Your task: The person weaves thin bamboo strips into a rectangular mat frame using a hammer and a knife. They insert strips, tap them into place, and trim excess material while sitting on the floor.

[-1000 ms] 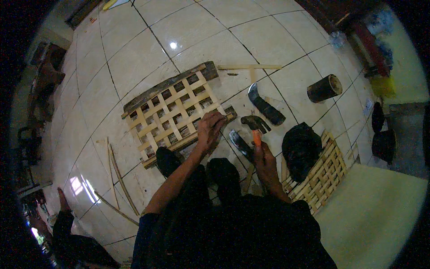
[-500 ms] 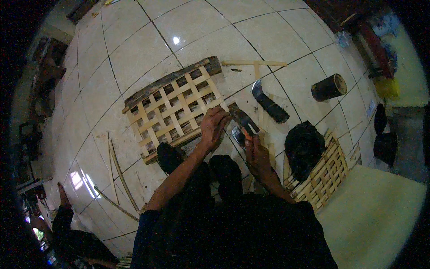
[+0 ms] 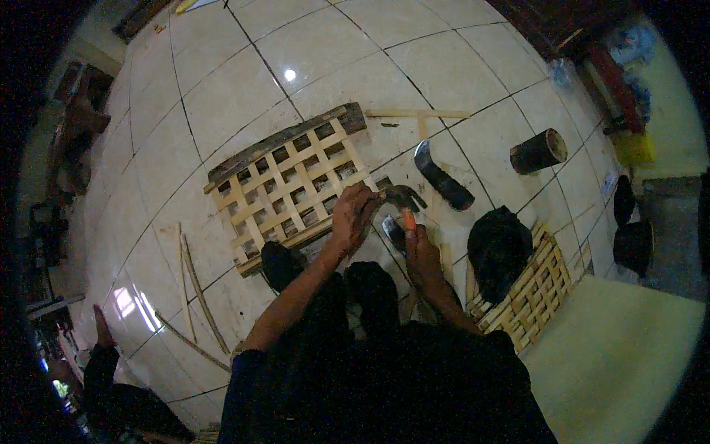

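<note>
A woven lattice of pale bamboo strips (image 3: pixel 296 181) lies on the floor, with a dark wooden board (image 3: pixel 285 140) along its far edge. My left hand (image 3: pixel 353 216) is closed at the lattice's near right corner; its fingertips are pinched, and whatever is between them is too small to make out. In my right hand (image 3: pixel 424 255) is a hammer (image 3: pixel 403 196), gripped by its orange handle. The hammer head is right beside my left fingertips, over the wood at that corner. A shiny metal blade (image 3: pixel 393 231) shows next to my right hand, partly hidden.
Right of the lattice lie a curved knife (image 3: pixel 442 176), a dark cylinder (image 3: pixel 538 152) and a black bag (image 3: pixel 499 251) on a second woven panel (image 3: pixel 536 300). Loose strips (image 3: pixel 196 288) lie at left. Another person's dark-clothed limb (image 3: pixel 103 362) shows lower left.
The hammer has tipped over, so its head is now closer to my left fingertips and shows side-on. My left hand keeps its place at the corner. The whole view has shifted slightly.
</note>
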`<act>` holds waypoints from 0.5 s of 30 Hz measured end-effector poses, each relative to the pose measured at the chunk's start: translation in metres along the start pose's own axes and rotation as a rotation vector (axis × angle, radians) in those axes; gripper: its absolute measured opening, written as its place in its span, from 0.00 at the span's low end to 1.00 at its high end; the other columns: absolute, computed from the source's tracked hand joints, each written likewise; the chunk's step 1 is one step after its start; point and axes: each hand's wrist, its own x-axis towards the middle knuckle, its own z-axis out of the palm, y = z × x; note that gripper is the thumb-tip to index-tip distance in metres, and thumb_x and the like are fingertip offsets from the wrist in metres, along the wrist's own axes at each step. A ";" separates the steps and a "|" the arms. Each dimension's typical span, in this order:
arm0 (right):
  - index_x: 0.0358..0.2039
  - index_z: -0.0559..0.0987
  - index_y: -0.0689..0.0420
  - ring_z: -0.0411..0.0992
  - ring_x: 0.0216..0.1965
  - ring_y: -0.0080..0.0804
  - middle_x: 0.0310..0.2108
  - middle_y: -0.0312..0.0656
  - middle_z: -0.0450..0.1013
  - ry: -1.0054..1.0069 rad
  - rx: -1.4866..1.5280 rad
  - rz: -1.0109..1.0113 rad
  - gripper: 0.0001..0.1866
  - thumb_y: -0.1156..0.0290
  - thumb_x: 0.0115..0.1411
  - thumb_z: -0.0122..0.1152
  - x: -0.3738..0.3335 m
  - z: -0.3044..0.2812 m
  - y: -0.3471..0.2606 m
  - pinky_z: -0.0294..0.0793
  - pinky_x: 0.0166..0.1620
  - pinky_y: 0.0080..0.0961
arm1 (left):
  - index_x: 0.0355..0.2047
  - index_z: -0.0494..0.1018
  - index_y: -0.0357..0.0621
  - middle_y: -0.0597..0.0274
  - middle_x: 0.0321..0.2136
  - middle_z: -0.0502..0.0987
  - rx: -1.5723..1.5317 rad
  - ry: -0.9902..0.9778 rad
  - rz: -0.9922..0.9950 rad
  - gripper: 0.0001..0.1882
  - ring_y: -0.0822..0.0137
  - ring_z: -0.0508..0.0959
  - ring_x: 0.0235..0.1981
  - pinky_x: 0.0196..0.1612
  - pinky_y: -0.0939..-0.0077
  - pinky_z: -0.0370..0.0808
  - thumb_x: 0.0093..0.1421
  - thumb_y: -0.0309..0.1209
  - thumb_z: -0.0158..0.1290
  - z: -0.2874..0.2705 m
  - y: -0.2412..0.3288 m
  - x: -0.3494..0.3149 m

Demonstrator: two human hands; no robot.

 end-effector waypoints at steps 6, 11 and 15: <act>0.45 0.66 0.61 0.71 0.30 0.60 0.29 0.58 0.71 0.084 0.007 -0.041 0.21 0.54 0.68 0.36 -0.005 -0.007 -0.016 0.66 0.33 0.49 | 0.40 0.65 0.38 0.50 0.34 0.66 0.056 -0.158 -0.005 0.17 0.48 0.70 0.32 0.33 0.60 0.69 0.51 0.21 0.58 -0.023 -0.003 0.004; 0.47 0.67 0.62 0.72 0.32 0.58 0.29 0.58 0.72 0.245 0.123 -0.103 0.22 0.55 0.69 0.35 -0.007 0.000 -0.021 0.67 0.34 0.46 | 0.33 0.64 0.38 0.47 0.30 0.65 0.005 -0.171 -0.018 0.09 0.49 0.66 0.30 0.35 0.60 0.66 0.56 0.23 0.54 -0.021 0.007 0.008; 0.46 0.68 0.62 0.72 0.33 0.57 0.31 0.58 0.72 -0.051 0.073 0.107 0.22 0.55 0.69 0.35 0.008 0.010 -0.016 0.68 0.36 0.44 | 0.35 0.63 0.40 0.53 0.32 0.65 -0.411 -0.093 -0.195 0.09 0.56 0.68 0.32 0.37 0.62 0.67 0.59 0.28 0.53 0.006 -0.048 -0.008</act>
